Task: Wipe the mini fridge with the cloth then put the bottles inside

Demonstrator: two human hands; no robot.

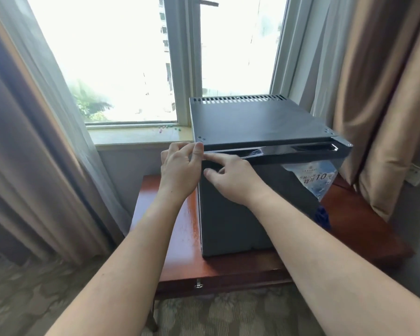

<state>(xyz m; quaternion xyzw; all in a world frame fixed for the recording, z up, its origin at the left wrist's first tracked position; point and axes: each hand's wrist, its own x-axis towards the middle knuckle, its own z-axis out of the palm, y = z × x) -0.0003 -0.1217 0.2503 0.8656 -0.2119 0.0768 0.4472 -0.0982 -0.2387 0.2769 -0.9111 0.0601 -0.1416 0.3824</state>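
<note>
While the mini fridge stands shut on the wooden table, both hands are gathered at the top left corner of its door, at the opposite end from the metal hinge bracket on the fridge's top right corner. The left hand wraps that corner from the fridge's left side, thumb and fingertips drawn close together in a pinch on the door's edge. The right hand comes in from the front, its forefinger laid flat along the top lip and its thumb just below on the door face, with only a narrow gap between them. The glossy handle strip runs lengthwise from the hands across to the hinge side, so the free edge lies right under the fingers, and a pull toward the person should, I judge, swing the door open about the fridge's right side. Both hands are equally near; the left looks to have the firmer purchase. No cloth shows anywhere, so the wiping cannot be judged. A blue-labelled plastic bottle appears at the fridge's front right edge, well apart from the hands. Whether it stands beside the door or is mirrored in it, I cannot tell.
</note>
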